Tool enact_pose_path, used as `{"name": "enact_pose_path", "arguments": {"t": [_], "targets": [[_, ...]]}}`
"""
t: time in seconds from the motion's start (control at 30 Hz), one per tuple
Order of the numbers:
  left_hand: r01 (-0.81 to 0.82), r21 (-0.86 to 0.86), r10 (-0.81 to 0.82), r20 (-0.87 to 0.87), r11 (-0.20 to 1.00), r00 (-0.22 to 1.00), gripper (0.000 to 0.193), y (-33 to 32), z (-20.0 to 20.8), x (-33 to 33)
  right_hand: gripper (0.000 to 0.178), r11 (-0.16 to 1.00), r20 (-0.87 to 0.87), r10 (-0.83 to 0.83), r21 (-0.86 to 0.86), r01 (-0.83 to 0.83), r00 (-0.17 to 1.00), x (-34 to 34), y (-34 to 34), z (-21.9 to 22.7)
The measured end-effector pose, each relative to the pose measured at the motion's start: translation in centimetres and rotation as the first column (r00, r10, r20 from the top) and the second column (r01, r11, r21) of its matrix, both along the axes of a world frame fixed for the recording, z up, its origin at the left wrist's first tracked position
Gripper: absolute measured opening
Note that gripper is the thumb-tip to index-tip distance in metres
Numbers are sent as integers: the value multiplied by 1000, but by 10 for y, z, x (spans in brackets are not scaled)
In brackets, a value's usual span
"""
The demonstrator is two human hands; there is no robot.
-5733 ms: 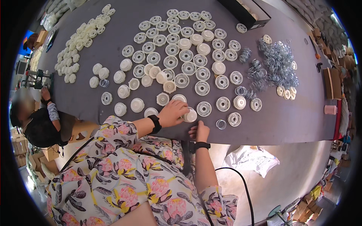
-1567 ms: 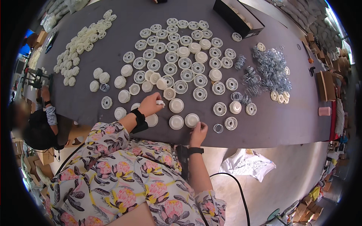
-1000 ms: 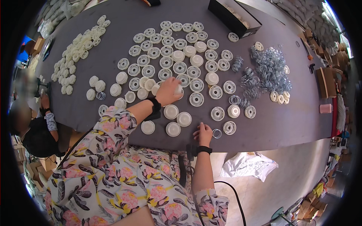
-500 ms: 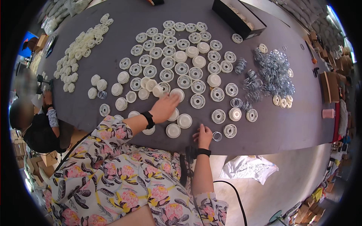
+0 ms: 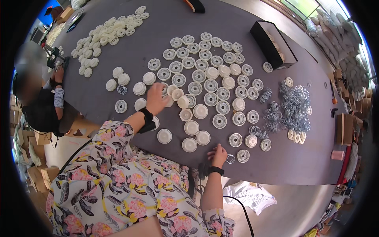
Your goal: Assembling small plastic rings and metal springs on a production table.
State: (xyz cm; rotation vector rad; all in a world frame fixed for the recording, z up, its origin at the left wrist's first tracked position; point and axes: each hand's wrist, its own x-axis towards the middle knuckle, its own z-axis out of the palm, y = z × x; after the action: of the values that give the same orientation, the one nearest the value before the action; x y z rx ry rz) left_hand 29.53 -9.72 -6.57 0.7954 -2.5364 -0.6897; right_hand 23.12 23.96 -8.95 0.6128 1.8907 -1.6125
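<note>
My left hand reaches over white round plastic parts at the middle left of the table, fingers stretched out and somewhat blurred. Its fingertips cover part of a ring-shaped disc, and a small cluster of white caps lies just right of it. No part is plainly gripped. At the near edge, my right hand rests with loosely bent fingers apart. A single wire spring sits close beside it. Left of that hand are larger smooth white discs; right of it is a ridged white disc.
Many white discs cover the table's middle. A spring heap lies right, small white parts far left. A black box holds pale parts at the back right. Another person works at the left edge.
My view has shifted, so the table appears lower. My left hand has moved left from a smooth disc to beside the small caps. My right hand stays beside the single spring.
</note>
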Motion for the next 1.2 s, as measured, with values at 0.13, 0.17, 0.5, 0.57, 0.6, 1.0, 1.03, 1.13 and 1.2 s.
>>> {"name": "enact_pose_path", "arguments": {"t": [0.13,0.17,0.5,0.57,0.6,1.0,1.03,1.13,1.2], "targets": [[47,-93,0,454,995,891,59,-22,-19,31,32,1000,9,-4,-7,4,1000,-1,2,-6],[34,-93,12,454,995,891,59,-22,-19,35,32,1000,1,-21,-8,21,1000,-1,3,-5],[-4,780,121,-92,625,988,56,-54,-27,25,32,999,-20,6,41,-6,1000,-1,1,-9],[25,819,239,-196,573,951,55,-58,-30,15,32,999,-24,9,45,-8,1000,0,2,-11],[60,805,246,-250,590,936,57,-60,-32,11,32,999,-25,13,43,-12,1000,1,2,-11],[139,106,-141,9,985,990,45,-59,-22,10,32,1000,-68,-23,15,25,997,2,1,-12],[166,82,-161,-69,983,985,43,-57,-20,6,32,1000,-69,-24,15,25,997,1,2,-11],[129,339,-126,-32,932,992,43,-62,-25,-1,32,997,-3,58,51,-57,998,1,1,-5],[116,245,-100,-77,963,992,43,-60,-16,-5,33,999,-19,32,45,-31,999,1,1,-5]]}}
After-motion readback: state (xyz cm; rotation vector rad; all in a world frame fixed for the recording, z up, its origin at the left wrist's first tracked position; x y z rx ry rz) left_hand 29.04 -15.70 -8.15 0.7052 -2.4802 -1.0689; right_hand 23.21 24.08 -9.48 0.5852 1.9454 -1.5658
